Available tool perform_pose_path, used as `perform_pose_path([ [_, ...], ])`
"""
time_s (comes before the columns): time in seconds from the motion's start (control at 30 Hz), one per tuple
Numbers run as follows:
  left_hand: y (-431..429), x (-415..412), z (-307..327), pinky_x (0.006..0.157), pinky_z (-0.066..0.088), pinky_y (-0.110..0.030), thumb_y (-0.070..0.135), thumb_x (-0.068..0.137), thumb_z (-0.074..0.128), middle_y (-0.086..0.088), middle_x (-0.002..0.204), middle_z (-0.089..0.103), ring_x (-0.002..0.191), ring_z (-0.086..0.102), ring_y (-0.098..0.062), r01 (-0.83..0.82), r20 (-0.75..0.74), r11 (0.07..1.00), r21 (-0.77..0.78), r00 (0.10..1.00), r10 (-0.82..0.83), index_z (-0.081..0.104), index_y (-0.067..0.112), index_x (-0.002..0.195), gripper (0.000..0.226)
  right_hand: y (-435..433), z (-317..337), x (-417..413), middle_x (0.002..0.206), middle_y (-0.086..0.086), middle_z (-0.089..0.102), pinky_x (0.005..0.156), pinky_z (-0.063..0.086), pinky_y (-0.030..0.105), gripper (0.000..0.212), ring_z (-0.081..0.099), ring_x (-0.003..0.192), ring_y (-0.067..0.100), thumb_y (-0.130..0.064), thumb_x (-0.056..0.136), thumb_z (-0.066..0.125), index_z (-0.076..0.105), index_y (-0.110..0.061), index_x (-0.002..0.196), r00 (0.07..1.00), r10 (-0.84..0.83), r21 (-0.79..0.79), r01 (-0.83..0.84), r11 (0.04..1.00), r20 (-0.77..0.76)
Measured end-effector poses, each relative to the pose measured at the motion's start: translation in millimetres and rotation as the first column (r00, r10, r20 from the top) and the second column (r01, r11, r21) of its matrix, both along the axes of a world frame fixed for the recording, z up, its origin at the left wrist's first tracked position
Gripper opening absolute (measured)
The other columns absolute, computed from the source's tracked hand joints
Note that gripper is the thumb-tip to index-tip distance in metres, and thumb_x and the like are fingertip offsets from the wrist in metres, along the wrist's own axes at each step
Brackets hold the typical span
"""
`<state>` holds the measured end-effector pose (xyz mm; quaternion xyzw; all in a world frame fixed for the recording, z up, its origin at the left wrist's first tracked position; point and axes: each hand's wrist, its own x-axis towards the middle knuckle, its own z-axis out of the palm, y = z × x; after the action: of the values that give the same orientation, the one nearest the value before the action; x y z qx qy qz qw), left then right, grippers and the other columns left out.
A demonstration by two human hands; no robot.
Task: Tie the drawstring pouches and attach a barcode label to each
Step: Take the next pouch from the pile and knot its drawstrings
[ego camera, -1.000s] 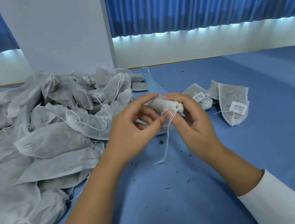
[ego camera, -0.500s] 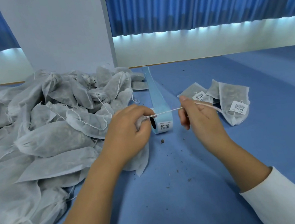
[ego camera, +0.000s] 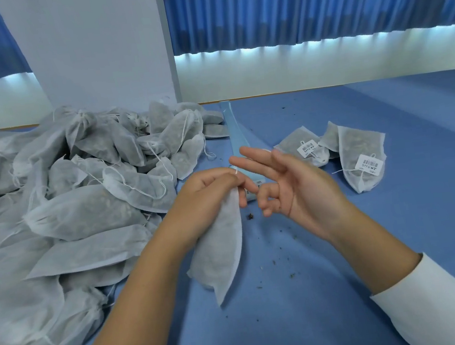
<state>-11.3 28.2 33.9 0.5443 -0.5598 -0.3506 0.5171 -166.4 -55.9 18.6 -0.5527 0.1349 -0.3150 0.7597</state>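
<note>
Above the blue table (ego camera: 335,288), just in front of the pale blue label strip (ego camera: 233,131), my left hand (ego camera: 209,194) grips a pouch (ego camera: 222,259) by its neck, and the body trails down toward me. My right hand (ego camera: 297,192) is just beside it, palm showing, two fingers straight and two loosely curled, grasping nothing I can see. The heap of pouches (ego camera: 77,219) lies to my left, and the labelled pouches (ego camera: 361,153) lie to my right.
</note>
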Motion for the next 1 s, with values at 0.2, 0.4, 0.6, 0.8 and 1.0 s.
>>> perform_pose_path([
  [0.2, -3.4, 1.9, 1.0, 0.063, 0.049, -0.016, 0.02, 0.092, 0.056, 0.003, 0.068, 0.066, 0.065, 0.062, -0.008, -0.022, -0.237, 0.999, 0.032, 0.971, 0.029, 0.079, 0.022, 0.076, 0.028, 14.4, -9.1, 11.8, 0.076, -0.004, 0.069, 0.067, 0.056, 0.023, 0.02, 0.065, 0.067, 0.012, -0.004, 0.098, 0.053, 0.071, -0.015, 0.101, 0.926, -0.26, -0.338, 0.16, 0.927, -0.275],
  [0.4, -5.3, 0.8, 1.1, 0.068, 0.053, -0.014, 0.015, 0.098, 0.053, 0.005, 0.105, 0.077, 0.091, 0.071, -0.001, -0.064, -0.356, 0.995, 0.076, 0.93, 0.087, 0.076, 0.019, 0.102, 0.024, 15.0, -18.3, 14.1, 0.075, -0.004, 0.064, 0.07, 0.05, 0.022, 0.017, 0.058, 0.065, 0.008, -0.007, 0.096, 0.058, 0.074, -0.013, 0.099, 0.809, -0.551, -0.731, 0.246, 0.637, -0.207],
  [0.6, -5.4, 4.9, -3.3, 0.081, 0.042, -0.007, 0.013, 0.094, 0.056, 0.017, 0.097, 0.076, 0.094, 0.062, 0.012, -0.181, 0.151, 0.981, 0.075, 0.974, 0.169, 0.078, 0.028, 0.097, 0.026, 13.3, -14.2, 8.0, 0.072, 0.003, 0.06, 0.062, 0.036, 0.012, 0.01, 0.051, 0.065, 0.009, -0.014, 0.089, 0.064, 0.072, -0.013, 0.082, 0.801, -0.596, -0.859, 0.26, 0.44, -0.063],
  [0.8, 2.5, 1.3, 1.8, 0.085, 0.043, -0.028, 0.039, 0.086, 0.057, 0.008, 0.072, 0.072, 0.076, 0.061, -0.003, 0.118, 0.171, 0.951, 0.286, 0.97, -0.172, 0.074, 0.029, 0.068, 0.026, 5.0, -6.4, -1.5, 0.073, 0.0, 0.055, 0.061, 0.041, 0.018, 0.008, 0.049, 0.062, 0.006, -0.013, 0.084, 0.074, 0.07, -0.012, 0.077, 0.8, -0.599, -0.79, 0.373, 0.486, 0.009],
  [1.0, 3.3, -3.5, 4.0, 0.058, 0.044, -0.019, 0.028, 0.098, 0.051, 0.004, 0.058, 0.058, 0.056, 0.054, -0.011, 0.144, -0.037, 0.953, 0.267, 0.99, -0.139, 0.063, 0.023, 0.057, 0.043, 2.4, -8.4, 1.0, 0.088, -0.016, 0.062, 0.068, 0.046, 0.018, 0.009, 0.057, 0.067, 0.005, -0.021, 0.084, 0.075, 0.068, -0.027, 0.085, 0.78, -0.621, -0.736, 0.375, 0.564, -0.078],
])
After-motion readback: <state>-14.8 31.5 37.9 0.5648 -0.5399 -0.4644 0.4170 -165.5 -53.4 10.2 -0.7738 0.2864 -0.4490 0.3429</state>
